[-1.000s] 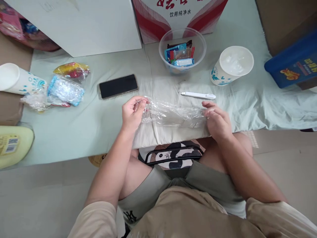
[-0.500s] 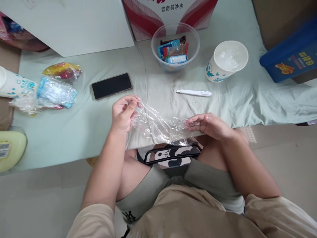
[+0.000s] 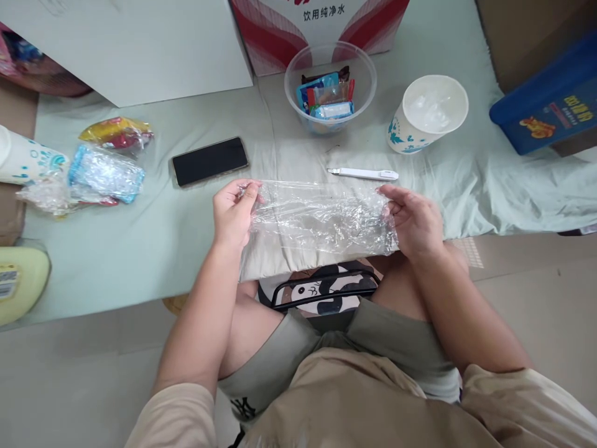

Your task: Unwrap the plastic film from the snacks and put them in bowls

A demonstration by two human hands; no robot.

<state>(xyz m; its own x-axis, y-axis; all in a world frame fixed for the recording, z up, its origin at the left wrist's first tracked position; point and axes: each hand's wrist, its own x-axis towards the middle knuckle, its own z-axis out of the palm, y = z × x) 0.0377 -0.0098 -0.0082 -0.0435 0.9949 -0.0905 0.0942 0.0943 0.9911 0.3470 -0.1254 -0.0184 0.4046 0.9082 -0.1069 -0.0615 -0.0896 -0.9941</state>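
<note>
A sheet of clear plastic wrap (image 3: 321, 218) is stretched between my two hands over the table's front edge. My left hand (image 3: 237, 211) pinches its left end between thumb and fingers. At the right end, my right hand (image 3: 415, 218) is closed on the film, fingers curled. The wrap is wrinkled and see-through, with its lower edge hanging near my lap. Just beyond it lies a white utility knife (image 3: 364, 174) with its blade tip showing. A black phone (image 3: 211, 162) rests face up beyond my left hand.
A clear bowl (image 3: 290, 93) of small wrapped snacks stands ahead, before a red and white carton (image 3: 321, 31). Right of it is a paper cup (image 3: 410, 134) with clear plastic inside. Wrapped packets (image 3: 107, 174) and another cup (image 3: 37, 155) lie left. A blue container (image 3: 545, 99) stands far right.
My right hand has moved up and slightly right, and its end of the wrap has risen. The film is now spread wider and tauter. My left hand has barely moved.
</note>
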